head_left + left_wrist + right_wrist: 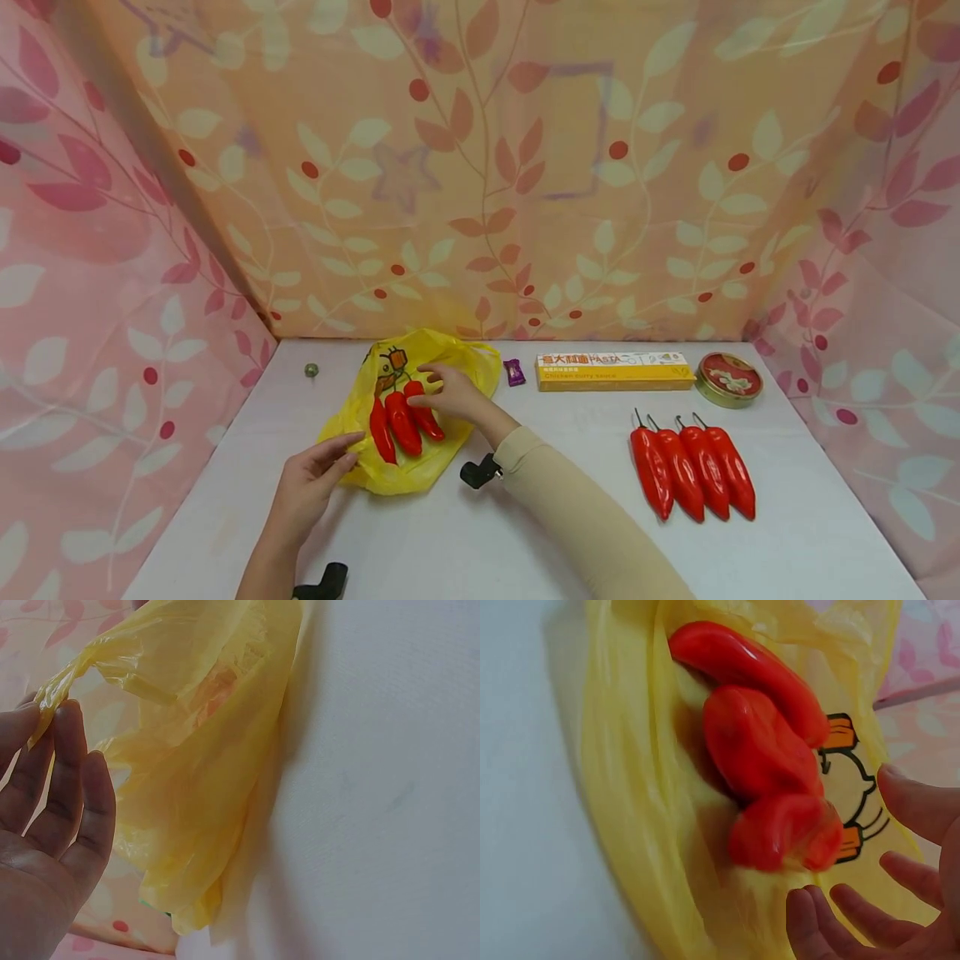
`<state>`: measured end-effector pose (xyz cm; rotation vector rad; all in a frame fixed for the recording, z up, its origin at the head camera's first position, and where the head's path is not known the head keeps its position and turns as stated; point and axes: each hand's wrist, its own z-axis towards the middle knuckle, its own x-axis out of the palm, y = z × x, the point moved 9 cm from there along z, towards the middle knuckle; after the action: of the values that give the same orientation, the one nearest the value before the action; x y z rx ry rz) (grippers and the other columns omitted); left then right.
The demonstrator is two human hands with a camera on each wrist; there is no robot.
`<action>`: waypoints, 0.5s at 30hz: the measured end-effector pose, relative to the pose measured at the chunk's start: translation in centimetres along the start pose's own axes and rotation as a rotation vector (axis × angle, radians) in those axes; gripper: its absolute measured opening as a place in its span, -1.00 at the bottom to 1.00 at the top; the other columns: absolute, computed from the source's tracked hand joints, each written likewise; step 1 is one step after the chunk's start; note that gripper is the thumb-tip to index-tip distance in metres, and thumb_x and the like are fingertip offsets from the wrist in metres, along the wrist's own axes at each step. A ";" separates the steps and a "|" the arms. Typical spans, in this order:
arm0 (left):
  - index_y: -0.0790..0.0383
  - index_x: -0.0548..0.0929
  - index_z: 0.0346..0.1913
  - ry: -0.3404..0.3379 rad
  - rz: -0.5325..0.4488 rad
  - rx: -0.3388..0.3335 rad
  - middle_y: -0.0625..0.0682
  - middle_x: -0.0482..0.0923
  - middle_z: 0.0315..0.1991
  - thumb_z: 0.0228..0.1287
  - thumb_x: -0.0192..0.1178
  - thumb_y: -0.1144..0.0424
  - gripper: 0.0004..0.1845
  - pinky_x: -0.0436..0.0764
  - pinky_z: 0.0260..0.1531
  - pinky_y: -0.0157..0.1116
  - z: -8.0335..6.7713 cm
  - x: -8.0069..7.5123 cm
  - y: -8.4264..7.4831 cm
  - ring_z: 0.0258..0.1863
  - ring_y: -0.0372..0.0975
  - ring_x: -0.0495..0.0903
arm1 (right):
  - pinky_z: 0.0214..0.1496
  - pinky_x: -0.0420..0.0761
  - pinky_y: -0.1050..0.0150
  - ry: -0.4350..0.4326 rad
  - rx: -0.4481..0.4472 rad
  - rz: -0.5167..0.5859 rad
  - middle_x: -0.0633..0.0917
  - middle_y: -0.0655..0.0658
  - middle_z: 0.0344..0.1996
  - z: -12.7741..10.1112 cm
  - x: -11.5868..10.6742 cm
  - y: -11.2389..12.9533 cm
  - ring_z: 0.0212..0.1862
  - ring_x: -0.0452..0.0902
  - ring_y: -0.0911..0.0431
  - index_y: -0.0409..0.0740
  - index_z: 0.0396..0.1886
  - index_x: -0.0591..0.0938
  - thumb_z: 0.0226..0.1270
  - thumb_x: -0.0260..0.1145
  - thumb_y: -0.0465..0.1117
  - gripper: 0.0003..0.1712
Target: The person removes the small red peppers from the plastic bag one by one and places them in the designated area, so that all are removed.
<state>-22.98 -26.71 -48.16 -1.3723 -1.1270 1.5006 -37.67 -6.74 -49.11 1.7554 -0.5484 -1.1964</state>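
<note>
A yellow plastic bag (pixel 450 354) with a cartoon print lies on the white table (pixel 525 533) at centre left. Three red peppers (pixel 403 421) lie side by side in its mouth. My left hand (pixel 341 446) pinches the bag's near edge between thumb and fingers; in the left wrist view the hand (pixel 52 727) lifts that edge of the bag (pixel 202 750). My right hand (pixel 427 387) hovers open over the peppers' far ends, fingertips at the rightmost one. The right wrist view has the peppers (pixel 765 750) on the bag (pixel 622 787) and my right hand (pixel 855 847) with spread fingers holding nothing.
Several more red peppers (pixel 693 471) lie in a row at the right. Behind them sit a long yellow pasta box (pixel 615 371) and a round red tin (pixel 729 379). A purple sweet (pixel 513 372) and a small dark object (pixel 311 369) lie near the back. Patterned cloth walls enclose the table.
</note>
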 end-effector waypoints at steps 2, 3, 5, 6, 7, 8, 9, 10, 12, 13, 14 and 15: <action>0.24 0.65 0.22 0.004 -0.002 0.004 0.09 0.62 0.19 0.42 0.26 0.28 -0.64 0.64 -0.01 -0.50 0.0 0.0 -0.1 0.00 -0.42 0.63 | 0.20 0.66 -0.03 0.003 0.020 -0.005 0.56 -0.22 0.28 0.2 0.4 0.0 0.27 0.50 -0.12 0.03 0.45 0.44 0.24 0.49 0.10 -0.18; 0.25 0.65 0.22 0.006 0.000 0.007 0.10 0.61 0.19 0.42 0.26 0.28 -0.64 0.64 -0.01 -0.51 0.0 0.0 -0.2 0.00 -0.42 0.63 | 0.20 0.66 -0.03 0.006 0.028 -0.005 0.55 -0.22 0.28 0.3 0.6 0.0 0.27 0.50 -0.12 0.03 0.46 0.43 0.23 0.50 0.10 -0.17; 0.26 0.64 0.22 0.010 0.001 0.009 0.12 0.61 0.21 0.42 0.25 0.29 -0.64 0.63 0.00 -0.51 0.0 0.1 -0.3 0.01 -0.44 0.62 | 0.19 0.67 -0.02 0.013 0.042 -0.017 0.55 -0.21 0.28 0.4 1.0 -0.2 0.27 0.50 -0.12 0.03 0.46 0.42 0.22 0.51 0.07 -0.16; 0.26 0.64 0.23 0.011 0.004 0.008 0.13 0.60 0.22 0.42 0.25 0.29 -0.64 0.63 0.00 -0.52 -0.1 0.1 -0.4 0.02 -0.44 0.62 | 0.19 0.67 -0.01 0.015 0.050 -0.023 0.55 -0.21 0.28 0.4 1.2 -0.3 0.27 0.50 -0.12 0.03 0.46 0.42 0.21 0.53 0.05 -0.15; 0.26 0.64 0.23 0.011 0.005 0.003 0.15 0.60 0.22 0.43 0.24 0.29 -0.64 0.63 0.00 -0.52 -0.1 0.1 -0.4 0.01 -0.45 0.62 | 0.19 0.67 0.00 0.017 0.060 -0.027 0.55 -0.20 0.28 0.4 1.4 -0.4 0.27 0.50 -0.11 0.04 0.47 0.42 0.19 0.54 0.03 -0.14; 0.27 0.64 0.23 0.010 0.005 0.000 0.16 0.59 0.22 0.43 0.24 0.30 -0.64 0.62 0.00 -0.53 -0.1 0.1 -0.4 0.01 -0.45 0.62 | 0.18 0.67 0.01 0.018 0.068 -0.032 0.55 -0.19 0.28 0.4 1.5 -0.6 0.26 0.50 -0.10 0.04 0.47 0.42 0.19 0.55 0.00 -0.14; 0.26 0.64 0.23 0.009 0.002 -0.004 0.15 0.59 0.23 0.43 0.24 0.30 -0.64 0.62 0.00 -0.53 -0.2 0.1 -0.4 0.01 -0.45 0.62 | 0.18 0.68 0.02 0.017 0.075 -0.034 0.56 -0.19 0.27 0.3 1.6 -0.7 0.25 0.51 -0.09 0.04 0.46 0.42 0.19 0.55 -0.03 -0.15; 0.25 0.65 0.22 0.006 0.000 -0.005 0.15 0.60 0.22 0.43 0.24 0.30 -0.65 0.62 0.00 -0.53 -0.2 0.1 -0.4 0.01 -0.45 0.62 | 0.16 0.68 0.02 0.016 0.078 -0.037 0.57 -0.19 0.25 0.3 1.7 -0.7 0.23 0.52 -0.09 0.04 0.46 0.42 0.19 0.55 -0.06 -0.16; 0.26 0.65 0.22 0.003 -0.008 -0.008 0.16 0.59 0.22 0.43 0.24 0.30 -0.65 0.63 0.00 -0.52 -0.3 0.1 -0.4 0.01 -0.43 0.62 | 0.12 0.70 0.03 0.011 0.075 -0.038 0.59 -0.19 0.21 0.2 1.8 -0.7 0.17 0.55 -0.08 0.03 0.44 0.44 0.20 0.54 -0.15 -0.20; 0.26 0.65 0.22 0.001 -0.013 -0.009 0.17 0.59 0.22 0.43 0.24 0.31 -0.65 0.63 -0.01 -0.52 -0.3 0.1 -0.3 0.01 -0.42 0.62 | 0.10 0.72 0.03 0.011 0.072 -0.039 0.60 -0.19 0.19 0.1 1.8 -0.6 0.15 0.56 -0.07 0.02 0.44 0.45 0.22 0.52 -0.19 -0.22; 0.26 0.65 0.22 0.001 -0.015 -0.008 0.16 0.60 0.22 0.43 0.25 0.30 -0.65 0.63 -0.01 -0.52 -0.3 0.1 -0.3 0.01 -0.42 0.62 | 0.08 0.72 0.04 0.014 0.069 -0.040 0.61 -0.20 0.17 0.0 1.7 -0.6 0.12 0.57 -0.07 0.02 0.43 0.45 0.23 0.50 -0.23 -0.24; 0.26 0.65 0.22 0.001 -0.017 -0.007 0.16 0.60 0.22 0.43 0.25 0.29 -0.65 0.63 -0.01 -0.52 -0.3 0.1 -0.3 0.00 -0.41 0.62 | 0.07 0.73 0.04 0.017 0.066 -0.040 0.62 -0.20 0.16 -0.1 1.7 -0.5 0.10 0.58 -0.06 0.02 0.43 0.45 0.25 0.47 -0.26 -0.25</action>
<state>-22.66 -26.50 -47.94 -1.3647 -1.1414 1.4852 -36.92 -7.77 -50.35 1.8387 -0.5510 -1.2015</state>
